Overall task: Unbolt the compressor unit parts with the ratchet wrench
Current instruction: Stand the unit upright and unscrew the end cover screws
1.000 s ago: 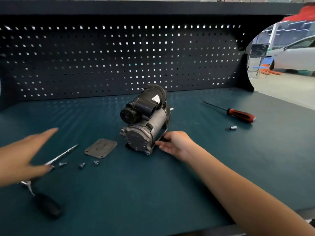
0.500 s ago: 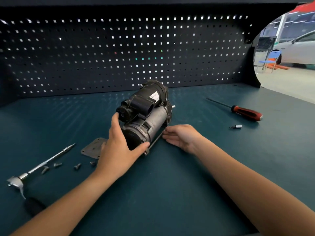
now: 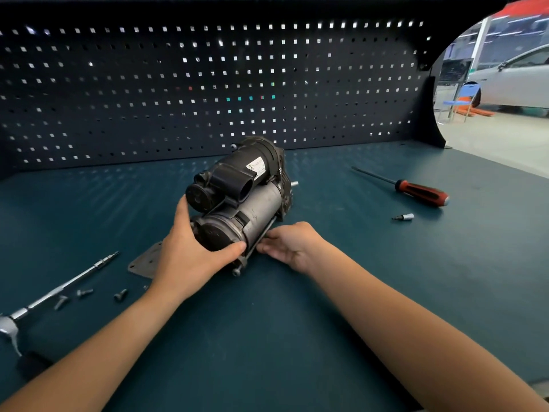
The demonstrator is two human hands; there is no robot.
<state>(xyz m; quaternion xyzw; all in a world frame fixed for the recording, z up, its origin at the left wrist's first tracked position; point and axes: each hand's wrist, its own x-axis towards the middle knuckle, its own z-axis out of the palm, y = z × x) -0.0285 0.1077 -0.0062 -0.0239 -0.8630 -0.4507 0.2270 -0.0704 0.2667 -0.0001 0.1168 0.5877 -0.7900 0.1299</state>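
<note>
The compressor (image 3: 252,200) sits on the green table (image 3: 267,337), with a black board with holes (image 3: 208,84) behind it. The left hand (image 3: 184,260) wraps around its near end. The right hand (image 3: 292,245) touches its side; I cannot tell if it grips.

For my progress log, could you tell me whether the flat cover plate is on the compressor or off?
Off: the cover plate lies on the bench beside the compressor, partly behind the left hand, with loose bolts nearby.

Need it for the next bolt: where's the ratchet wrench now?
Head view, far left of the bench: the ratchet wrench lies untouched, right beside the loose bolts.
</note>
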